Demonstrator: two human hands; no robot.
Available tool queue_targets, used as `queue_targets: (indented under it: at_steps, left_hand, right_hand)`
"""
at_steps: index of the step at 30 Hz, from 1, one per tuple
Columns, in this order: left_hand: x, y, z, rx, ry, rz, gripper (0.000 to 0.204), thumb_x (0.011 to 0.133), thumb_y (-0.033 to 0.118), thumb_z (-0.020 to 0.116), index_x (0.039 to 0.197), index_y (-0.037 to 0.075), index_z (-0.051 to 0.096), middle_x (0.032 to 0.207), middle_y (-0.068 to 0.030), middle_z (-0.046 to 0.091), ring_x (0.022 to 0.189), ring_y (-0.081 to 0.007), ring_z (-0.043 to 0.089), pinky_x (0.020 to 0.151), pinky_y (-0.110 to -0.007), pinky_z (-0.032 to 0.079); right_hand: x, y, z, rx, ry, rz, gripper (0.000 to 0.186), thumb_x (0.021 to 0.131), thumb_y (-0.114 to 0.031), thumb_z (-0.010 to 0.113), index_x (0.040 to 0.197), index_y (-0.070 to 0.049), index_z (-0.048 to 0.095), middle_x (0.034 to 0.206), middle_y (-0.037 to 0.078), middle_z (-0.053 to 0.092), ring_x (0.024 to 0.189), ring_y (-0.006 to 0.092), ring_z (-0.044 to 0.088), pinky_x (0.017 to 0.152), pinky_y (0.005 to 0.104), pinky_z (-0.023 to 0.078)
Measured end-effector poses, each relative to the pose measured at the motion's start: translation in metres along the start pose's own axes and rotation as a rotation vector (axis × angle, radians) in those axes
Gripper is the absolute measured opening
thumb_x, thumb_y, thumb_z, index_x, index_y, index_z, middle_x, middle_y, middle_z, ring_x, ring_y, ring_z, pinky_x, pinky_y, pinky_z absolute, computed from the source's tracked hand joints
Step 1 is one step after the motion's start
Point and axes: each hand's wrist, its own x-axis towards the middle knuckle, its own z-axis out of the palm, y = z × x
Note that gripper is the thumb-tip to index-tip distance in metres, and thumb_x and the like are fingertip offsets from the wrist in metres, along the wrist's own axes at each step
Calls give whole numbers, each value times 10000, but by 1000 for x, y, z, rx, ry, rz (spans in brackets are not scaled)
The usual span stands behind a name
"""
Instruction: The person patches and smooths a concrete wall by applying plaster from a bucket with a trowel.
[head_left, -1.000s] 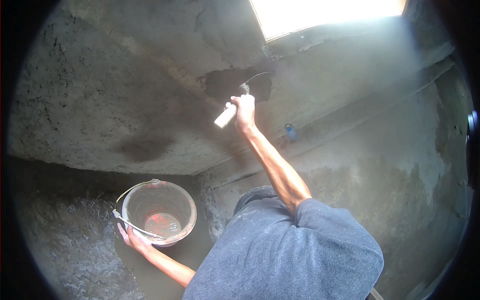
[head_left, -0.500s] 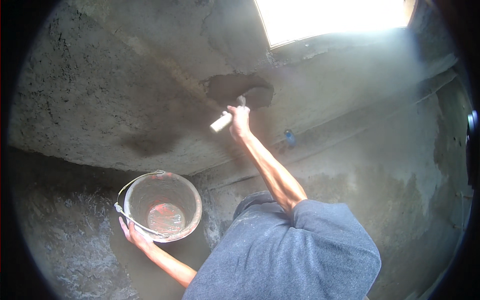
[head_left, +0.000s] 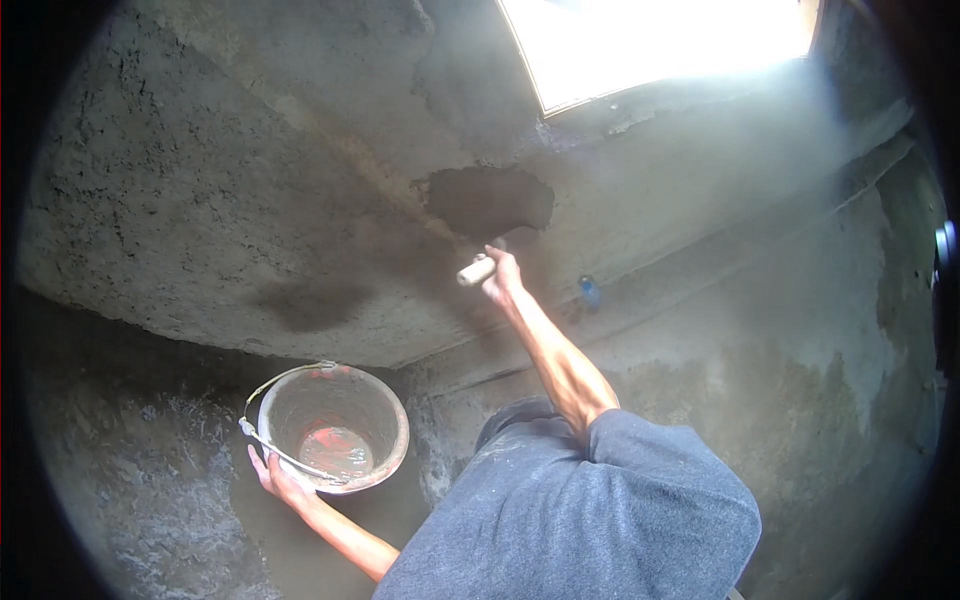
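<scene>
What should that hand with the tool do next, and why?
Perhaps the right hand could sweep the pale-handled tool up over the dark patch, because the tool is just below it in the picture and the patch's edge looks ragged. The left hand has the bucket.

Open room lies between the obstructing bucket (head_left: 338, 402) and right forearm (head_left: 560, 362).
</scene>
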Motion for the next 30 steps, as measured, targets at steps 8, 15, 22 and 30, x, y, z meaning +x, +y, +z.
queue_targets:
  at_steps: [8, 15, 22, 30]
  left_hand:
    - [-3, -1, -2, 20, 52, -23, 692, 815, 23, 482, 1463, 20, 237, 1365, -257, 443, 1260, -365, 426, 1070, -490, 310]
    - [6, -6, -10, 24, 40, -26, 688, 815, 24, 480, 1461, 20, 241, 1360, -268, 440, 1258, -365, 428, 1072, -483, 310]
    - [8, -9, -9, -4, 31, -40, 674, 812, -16, 476, 1453, 10, 269, 1349, -275, 443, 1222, -377, 469, 1014, -470, 384]
    - [5, -7, -6, -8, 11, -125, 701, 801, 26, 494, 1461, 22, 258, 1359, -267, 440, 1243, -371, 440, 1061, -476, 323]
  right_hand:
    - [-26, -39, 25, -24, -242, -19, 107, 808, -76, 565, 867, -39, 484, 749, 74, 524, 670, 179, 540, 644, 311, 483]
    - [-71, -54, 73, -143, -457, -369, 190, 874, -100, 624, 962, -83, 456, 826, 59, 531, 744, 175, 555, 678, 363, 485]
    - [-18, -7, 23, -34, -114, -345, 179, 919, -77, 556, 1024, -58, 412, 844, 62, 492, 734, 198, 537, 690, 370, 510]
    - [-22, 21, 46, -124, -308, -197, 255, 869, -49, 602, 1041, -65, 414, 857, 82, 511, 821, 192, 545, 737, 371, 488]
